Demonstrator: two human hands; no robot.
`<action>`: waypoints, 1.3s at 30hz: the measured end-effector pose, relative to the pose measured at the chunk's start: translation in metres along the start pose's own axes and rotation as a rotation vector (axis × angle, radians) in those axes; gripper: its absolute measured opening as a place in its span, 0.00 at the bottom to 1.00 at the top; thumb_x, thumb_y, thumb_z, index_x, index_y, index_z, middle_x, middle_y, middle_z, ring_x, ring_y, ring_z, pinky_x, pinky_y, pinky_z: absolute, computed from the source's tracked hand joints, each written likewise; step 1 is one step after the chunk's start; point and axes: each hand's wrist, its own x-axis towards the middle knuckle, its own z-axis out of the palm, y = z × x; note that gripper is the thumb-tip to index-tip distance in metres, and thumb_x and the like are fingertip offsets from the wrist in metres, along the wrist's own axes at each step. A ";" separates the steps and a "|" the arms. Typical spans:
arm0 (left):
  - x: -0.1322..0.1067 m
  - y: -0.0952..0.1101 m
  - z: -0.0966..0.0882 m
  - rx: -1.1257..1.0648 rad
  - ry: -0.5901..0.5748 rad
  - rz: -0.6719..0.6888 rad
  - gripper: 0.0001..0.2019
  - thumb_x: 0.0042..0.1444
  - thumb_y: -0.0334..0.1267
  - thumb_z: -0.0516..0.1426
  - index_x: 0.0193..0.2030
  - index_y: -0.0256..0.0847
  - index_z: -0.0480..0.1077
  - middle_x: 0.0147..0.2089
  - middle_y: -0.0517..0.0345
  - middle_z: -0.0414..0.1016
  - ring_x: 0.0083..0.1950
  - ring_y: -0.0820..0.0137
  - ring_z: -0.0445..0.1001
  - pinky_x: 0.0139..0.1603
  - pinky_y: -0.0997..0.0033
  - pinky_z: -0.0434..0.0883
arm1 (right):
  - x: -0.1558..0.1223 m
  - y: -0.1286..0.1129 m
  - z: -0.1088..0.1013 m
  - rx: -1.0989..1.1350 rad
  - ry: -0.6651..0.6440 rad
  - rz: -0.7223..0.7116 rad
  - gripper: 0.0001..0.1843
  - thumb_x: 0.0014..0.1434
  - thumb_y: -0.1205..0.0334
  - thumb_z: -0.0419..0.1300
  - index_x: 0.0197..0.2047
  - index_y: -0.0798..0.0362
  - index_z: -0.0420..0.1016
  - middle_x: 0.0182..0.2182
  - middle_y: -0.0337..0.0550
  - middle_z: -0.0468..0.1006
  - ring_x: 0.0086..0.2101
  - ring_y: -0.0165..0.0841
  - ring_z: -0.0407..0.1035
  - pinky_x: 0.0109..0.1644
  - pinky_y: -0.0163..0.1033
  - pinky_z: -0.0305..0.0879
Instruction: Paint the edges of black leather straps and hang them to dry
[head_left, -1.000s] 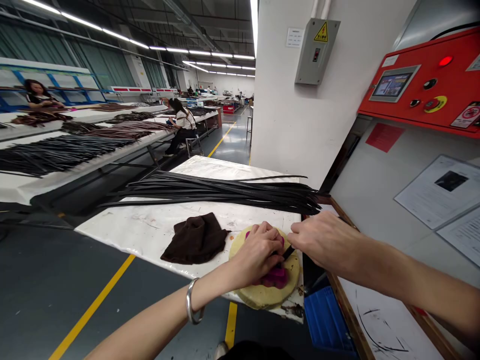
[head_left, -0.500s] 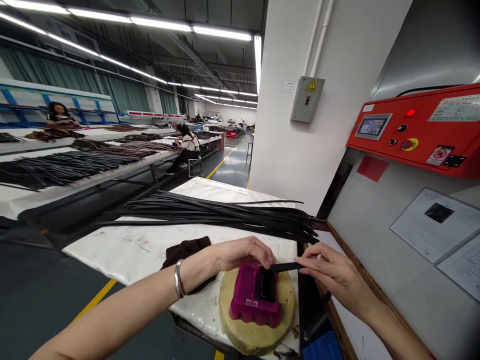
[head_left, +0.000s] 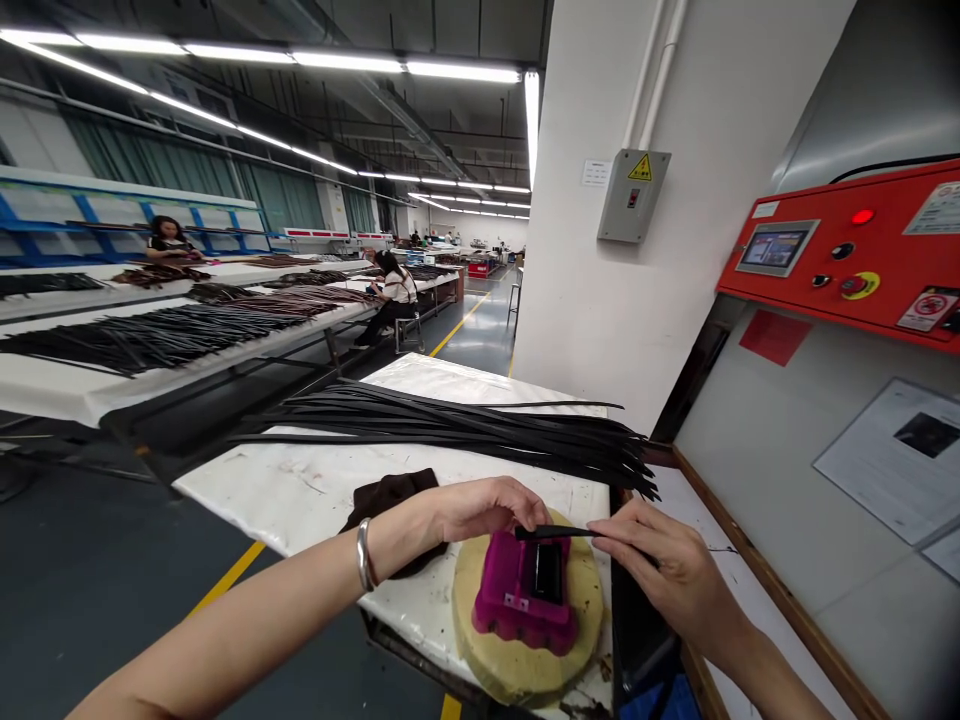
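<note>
A magenta plastic jig (head_left: 521, 597) with a dark slot holding a black strip sits on a round tan pad (head_left: 480, 625). My right hand (head_left: 667, 570) pinches a short black strap (head_left: 559, 532) lying across the top of the jig. My left hand (head_left: 480, 508) lies over the jig's far edge, its fingertips at the strap's left end, the thumb hidden. Behind the hands, a long bundle of black leather straps (head_left: 450, 430) lies across the white-covered table (head_left: 285, 480). A dark brown cloth (head_left: 390, 500) lies partly under my left wrist.
A red control panel (head_left: 840, 250) and posted papers are on the wall at right. A blue crate (head_left: 664, 700) sits below the table's near right corner. At left, long tables carry strap bundles, with seated co-workers (head_left: 394, 295) beside them.
Since the oldest frame, my hands have moved apart, uncovering the jig, and the strap now lies across it. The view has tilted and shifted. Little differs over the last half second.
</note>
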 end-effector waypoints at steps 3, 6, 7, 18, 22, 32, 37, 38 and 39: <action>-0.002 -0.001 0.000 -0.013 -0.014 -0.017 0.05 0.39 0.31 0.60 0.26 0.38 0.76 0.31 0.60 0.74 0.35 0.72 0.66 0.40 0.74 0.65 | 0.000 -0.003 0.003 -0.023 0.002 -0.007 0.12 0.67 0.67 0.58 0.51 0.46 0.78 0.34 0.42 0.74 0.35 0.32 0.71 0.37 0.37 0.65; -0.007 0.003 -0.004 0.079 0.024 0.009 0.05 0.43 0.37 0.63 0.29 0.38 0.76 0.34 0.59 0.75 0.38 0.70 0.68 0.43 0.73 0.65 | -0.002 -0.006 0.006 0.020 -0.011 0.032 0.11 0.69 0.66 0.56 0.50 0.46 0.77 0.36 0.41 0.75 0.36 0.32 0.71 0.39 0.37 0.65; -0.010 0.004 -0.007 0.135 0.085 0.035 0.07 0.46 0.40 0.63 0.30 0.38 0.76 0.35 0.58 0.75 0.39 0.70 0.68 0.43 0.73 0.65 | -0.004 -0.008 0.008 0.063 -0.017 0.078 0.10 0.69 0.64 0.55 0.48 0.46 0.77 0.36 0.41 0.75 0.36 0.32 0.71 0.39 0.36 0.64; -0.063 -0.063 -0.038 0.418 1.127 0.343 0.18 0.59 0.55 0.56 0.35 0.40 0.69 0.32 0.60 0.70 0.34 0.70 0.65 0.36 0.73 0.62 | -0.028 -0.003 0.038 0.185 -0.063 0.310 0.10 0.70 0.59 0.54 0.42 0.50 0.77 0.33 0.40 0.73 0.35 0.31 0.69 0.38 0.35 0.62; -0.073 -0.110 -0.039 0.474 1.373 0.285 0.19 0.62 0.56 0.53 0.37 0.42 0.69 0.33 0.60 0.70 0.35 0.67 0.67 0.36 0.71 0.63 | -0.029 0.000 0.044 0.138 -0.065 0.274 0.09 0.70 0.61 0.54 0.43 0.50 0.76 0.34 0.40 0.74 0.35 0.30 0.70 0.38 0.34 0.62; -0.075 -0.148 -0.046 0.414 1.404 0.226 0.20 0.62 0.57 0.51 0.39 0.42 0.70 0.36 0.58 0.71 0.39 0.65 0.69 0.39 0.70 0.65 | -0.031 0.002 0.050 0.123 -0.103 0.216 0.09 0.70 0.63 0.54 0.43 0.52 0.76 0.35 0.41 0.75 0.36 0.30 0.71 0.39 0.34 0.64; -0.073 -0.148 -0.045 0.400 1.406 0.234 0.19 0.62 0.56 0.51 0.39 0.42 0.71 0.35 0.58 0.70 0.38 0.66 0.69 0.37 0.71 0.64 | -0.033 0.003 0.051 0.111 -0.112 0.217 0.09 0.70 0.63 0.53 0.43 0.52 0.75 0.35 0.42 0.75 0.37 0.31 0.72 0.39 0.35 0.64; -0.073 -0.148 -0.045 0.395 1.403 0.239 0.19 0.62 0.56 0.51 0.39 0.42 0.71 0.35 0.58 0.70 0.38 0.66 0.68 0.37 0.71 0.64 | -0.034 0.004 0.051 0.107 -0.112 0.219 0.09 0.70 0.64 0.53 0.43 0.52 0.75 0.35 0.42 0.75 0.37 0.32 0.72 0.39 0.35 0.64; -0.073 -0.148 -0.045 0.389 1.399 0.245 0.19 0.63 0.56 0.51 0.40 0.42 0.71 0.35 0.58 0.70 0.38 0.66 0.68 0.37 0.71 0.64 | -0.035 0.004 0.050 0.102 -0.112 0.222 0.09 0.70 0.64 0.53 0.43 0.51 0.75 0.35 0.42 0.75 0.36 0.32 0.72 0.39 0.35 0.64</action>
